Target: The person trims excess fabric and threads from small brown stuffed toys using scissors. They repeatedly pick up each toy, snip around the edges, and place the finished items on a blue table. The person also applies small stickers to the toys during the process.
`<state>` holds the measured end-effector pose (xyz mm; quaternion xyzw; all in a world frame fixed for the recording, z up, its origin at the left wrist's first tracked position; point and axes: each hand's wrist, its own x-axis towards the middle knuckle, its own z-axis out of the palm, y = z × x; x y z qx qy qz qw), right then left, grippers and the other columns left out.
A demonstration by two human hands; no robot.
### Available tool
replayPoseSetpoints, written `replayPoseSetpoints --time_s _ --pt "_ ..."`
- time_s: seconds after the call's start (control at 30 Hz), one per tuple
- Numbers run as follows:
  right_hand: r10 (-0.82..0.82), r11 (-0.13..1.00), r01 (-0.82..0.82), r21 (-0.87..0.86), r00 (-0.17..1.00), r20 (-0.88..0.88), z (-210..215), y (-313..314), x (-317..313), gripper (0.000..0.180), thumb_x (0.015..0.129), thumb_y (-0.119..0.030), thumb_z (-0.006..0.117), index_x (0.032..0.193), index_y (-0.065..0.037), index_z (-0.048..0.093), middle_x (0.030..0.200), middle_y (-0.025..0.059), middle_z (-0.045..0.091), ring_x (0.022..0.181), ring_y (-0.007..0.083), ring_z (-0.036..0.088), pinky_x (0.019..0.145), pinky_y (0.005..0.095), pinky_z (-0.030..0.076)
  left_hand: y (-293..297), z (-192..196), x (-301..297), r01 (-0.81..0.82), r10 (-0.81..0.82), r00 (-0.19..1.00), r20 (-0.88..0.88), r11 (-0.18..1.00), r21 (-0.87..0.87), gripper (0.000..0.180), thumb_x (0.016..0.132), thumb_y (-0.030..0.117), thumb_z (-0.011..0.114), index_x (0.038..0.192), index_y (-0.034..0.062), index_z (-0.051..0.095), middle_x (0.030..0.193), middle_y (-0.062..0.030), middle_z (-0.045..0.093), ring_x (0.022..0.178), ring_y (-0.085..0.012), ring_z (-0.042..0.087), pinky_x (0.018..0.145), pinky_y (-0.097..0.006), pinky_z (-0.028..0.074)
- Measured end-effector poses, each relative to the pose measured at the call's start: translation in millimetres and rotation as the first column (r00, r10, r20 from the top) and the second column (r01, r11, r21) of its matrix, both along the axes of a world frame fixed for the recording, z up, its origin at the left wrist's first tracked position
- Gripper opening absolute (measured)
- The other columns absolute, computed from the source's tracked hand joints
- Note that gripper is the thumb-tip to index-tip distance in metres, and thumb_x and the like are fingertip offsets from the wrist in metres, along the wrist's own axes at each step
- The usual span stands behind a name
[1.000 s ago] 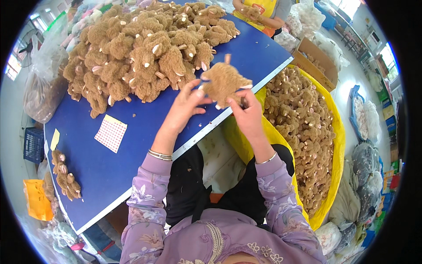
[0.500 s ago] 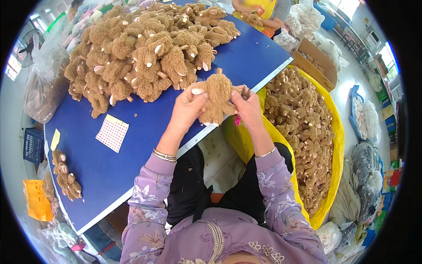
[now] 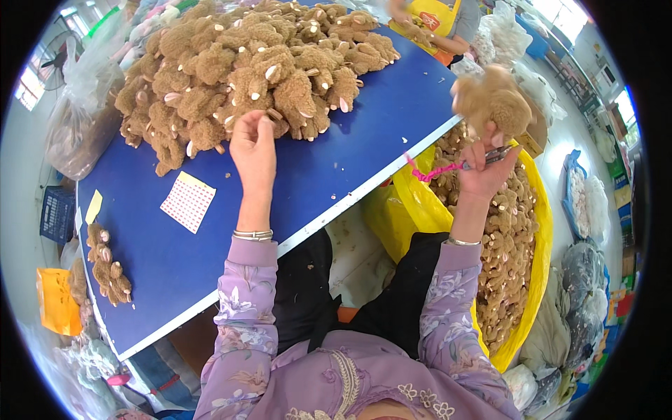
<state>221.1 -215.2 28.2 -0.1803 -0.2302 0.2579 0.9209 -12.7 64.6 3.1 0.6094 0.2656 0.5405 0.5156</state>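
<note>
Head: right hand (image 3: 483, 173) with snips (image 3: 497, 155) (plush (image 3: 500, 105) beside)

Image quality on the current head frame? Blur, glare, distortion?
Head view: brown plush piece by the right hand smeared, likely motion blur; plush pile looks crisper. Head view: top-right window blown out. Head view: fisheye black corners, with the surroundings warped toward the rim.

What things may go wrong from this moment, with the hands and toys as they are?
The brown plush toy, blurred above the right hand, might fall outside the yellow sack if let go. The pink coiled cord stretching from that hand could snag on the sack's rim. The left hand, at the plush pile, might pull neighbouring toys loose.
</note>
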Motion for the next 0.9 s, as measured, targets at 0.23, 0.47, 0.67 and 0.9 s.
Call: replayPoseSetpoints --time_s 0.23,0.47,0.67,0.9 --pt "0.215 0.536 0.104 -0.837 0.943 0.255 -22.5 67.3 -69.2 0.018 0.092 -0.019 0.056 0.095 -0.002 0.06 0.078 0.0069 0.063 0.046 0.0036 0.036 0.041 0.0191 0.029 9.8 -9.9 -21.6 0.02 0.394 0.555 -0.733 0.874 0.485 0.039 0.076 0.016 0.065 0.113 0.0047 0.06 0.114 -0.0167 0.059 0.115 -0.0361 0.047 0.097 -0.042 0.04" --pt "0.284 0.619 0.047 -0.784 0.918 0.278 -34.7 75.5 -78.9 0.031 0.099 -0.03 0.045 0.103 -0.002 0.057 0.084 0.0088 0.062 0.049 0.0044 0.036 0.045 0.0201 0.031 -4.9 12.6 -19.3 0.402 -0.442 0.86 -0.254 0.894 -0.196 0.029 0.087 0.01 0.053 0.112 -0.004 0.059 0.107 -0.0108 0.064 0.09 -0.0165 0.063 0.081 -0.028 0.05" --pt "0.329 0.71 -0.083 -0.699 0.917 0.226 -20.2 75.6 -95.1 0.043 0.098 -0.038 0.046 0.12 -0.002 0.049 0.088 0.006 0.057 0.049 0.0048 0.031 0.045 0.0207 0.028 -37.5 6.7 -1.8 0.65 -0.517 0.76 0.393 0.603 -0.462 0.032 0.097 0.014 0.041 0.122 -0.0032 0.051 0.114 -0.0104 0.062 0.1 -0.0179 0.062 0.087 -0.03 0.05" --pt "0.249 0.737 0.021 -0.676 0.921 0.3 -13.1 78.7 -107.0 0.033 0.084 -0.011 0.068 0.111 0.003 0.054 0.08 -0.002 0.054 0.062 0.0028 0.045 0.053 0.0199 0.037 -54.4 7.3 6.9 0.646 -0.54 0.76 0.362 0.564 -0.515 0.033 0.098 0.021 0.047 0.122 -0.0008 0.052 0.112 -0.0075 0.062 0.098 -0.0162 0.062 0.085 -0.029 0.051"
